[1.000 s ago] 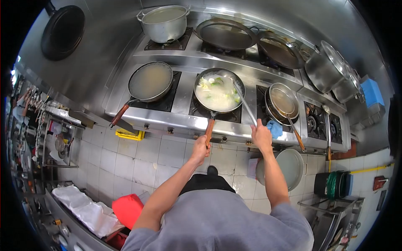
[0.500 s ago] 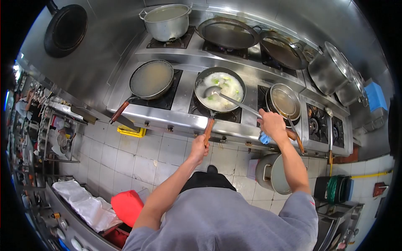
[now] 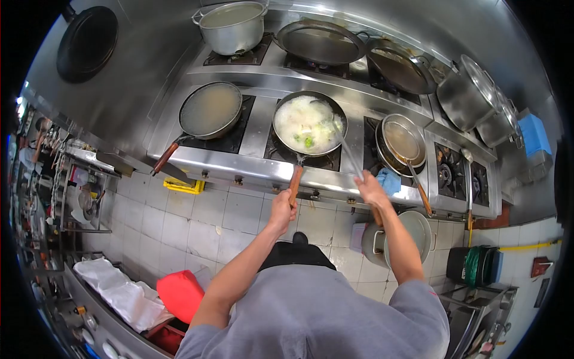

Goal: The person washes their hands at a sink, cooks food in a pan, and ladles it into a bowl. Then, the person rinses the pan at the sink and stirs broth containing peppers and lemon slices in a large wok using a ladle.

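My left hand (image 3: 283, 210) is wrapped round the wooden handle (image 3: 295, 182) of the middle frying pan (image 3: 280, 139). That pan sits on a front burner and holds a pale, foamy liquid with green and whitish pieces (image 3: 308, 125). In my right hand (image 3: 371, 188) is a long metal ladle (image 3: 350, 152) with a wooden grip end; its head reaches into the right side of the pan, partly sunk in the foam. A blue cloth (image 3: 390, 180) lies on the stove edge close to my right hand.
Left on the stove, another pan (image 3: 211, 111) holds cloudy liquid. A strainer (image 3: 403, 139) rests over a pan at right. Behind stand a large pot (image 3: 232, 30), two wide pans (image 3: 321, 43) and lidded pots (image 3: 466, 96). A big pot (image 3: 412, 236) is low at right.
My right hand and the ladle swung right and back left, the ladle head passing from the pan's left side to its right. The food has shifted. My left hand keeps its hold.
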The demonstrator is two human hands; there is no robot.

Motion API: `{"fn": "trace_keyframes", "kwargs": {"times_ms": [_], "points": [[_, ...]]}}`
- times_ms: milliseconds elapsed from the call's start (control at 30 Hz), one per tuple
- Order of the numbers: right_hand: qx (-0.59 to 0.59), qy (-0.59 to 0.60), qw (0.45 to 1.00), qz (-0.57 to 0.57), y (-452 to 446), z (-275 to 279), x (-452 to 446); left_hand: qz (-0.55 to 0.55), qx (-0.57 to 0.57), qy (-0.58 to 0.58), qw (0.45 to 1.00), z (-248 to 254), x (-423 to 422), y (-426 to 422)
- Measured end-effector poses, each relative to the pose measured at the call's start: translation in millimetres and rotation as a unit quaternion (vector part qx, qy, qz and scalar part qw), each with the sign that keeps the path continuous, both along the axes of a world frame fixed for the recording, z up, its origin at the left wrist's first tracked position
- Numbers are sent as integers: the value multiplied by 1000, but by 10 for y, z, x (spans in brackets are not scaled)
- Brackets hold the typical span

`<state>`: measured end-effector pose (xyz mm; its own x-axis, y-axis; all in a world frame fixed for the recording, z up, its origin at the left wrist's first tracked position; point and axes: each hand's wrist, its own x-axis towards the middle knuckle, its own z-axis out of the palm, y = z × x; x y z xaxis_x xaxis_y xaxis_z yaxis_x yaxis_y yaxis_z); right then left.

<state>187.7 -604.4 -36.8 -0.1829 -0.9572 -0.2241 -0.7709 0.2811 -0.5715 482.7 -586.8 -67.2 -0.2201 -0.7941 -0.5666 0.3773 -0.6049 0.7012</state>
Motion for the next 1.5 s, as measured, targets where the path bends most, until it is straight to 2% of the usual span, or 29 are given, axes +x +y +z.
{"fn": "trace_keyframes", "kwargs": {"times_ms": [33, 67, 100, 133, 167, 233, 333, 367, 433, 500, 567, 633, 700, 733, 800, 833, 900, 1000, 1100, 1167, 1333, 1500], "points": [[94, -159, 982, -46, 4, 62, 161, -1, 0, 0, 1000, 7, -6, -5], [94, -159, 982, -46, 3, 97, 253, 3, -2, 10, 1000, 14, -13, -5], [172, -358, 914, -87, 2, 125, 329, 8, -3, 20, 1000, 18, -21, 0], [242, -538, 798, -123, 7, 144, 363, 8, -3, 21, 1000, 36, -33, 2], [242, -537, 798, -123, 17, 160, 369, 8, 2, 20, 1000, 56, -46, -2], [295, -679, 651, -164, 49, 177, 376, 5, 7, 19, 1000, 80, -45, -2], [301, -680, 651, -149, 200, 168, 408, -5, 12, 19, 1000, 85, -31, -3], [302, -680, 651, -150, 259, 205, 438, -14, 11, 24, 1000, 81, -19, -3], [265, -613, 729, -150, 393, 341, 496, -24, 11, 30, 999, 67, -5, -3], [258, -599, 745, -139, 491, 432, 516, -33, 10, 19, 999, 48, -9, -5], [223, -520, 814, -133, 593, 522, 550, -41, 16, 18, 999, 4, -9, -32], [221, -498, 829, -124, 672, 571, 520, -48, 23, 16, 998, -9, -6, -47], [188, -393, 896, -85, 760, 598, 472, -46, 27, 2, 999, 14, -5, -59], [189, -392, 896, -87, 809, 650, 462, -48, 28, 2, 998, -1, 9, -66], [140, -180, 972, -55, 912, 781, 459, -66, 24, -6, 998, -29, 51, -83], [141, -181, 972, -55, 960, 803, 437, -65, 25, -6, 998, -5, 61, -87], [60, -100, 993, 33, 1045, 836, 396, -79, 34, -2, 996, 45, 86, -91], [131, -114, 984, 30, 1105, 979, 445, -93, 14, 6, 996, 119, 88, -91], [99, -82, 988, 82, 1086, 837, 418, -118, -11, -32, 992, 122, 73, -85], [117, -61, 989, 74, 1021, 738, 453, -114, -40, -32, 992, 113, 51, -31], [4, 43, 997, 64, 835, 326, 387, -108, -69, -24, 991, 69, 62, -5], [-22, 9, 999, 31, 687, 73, 303, -61, -56, -14, 996, 101, 160, 46]]}}
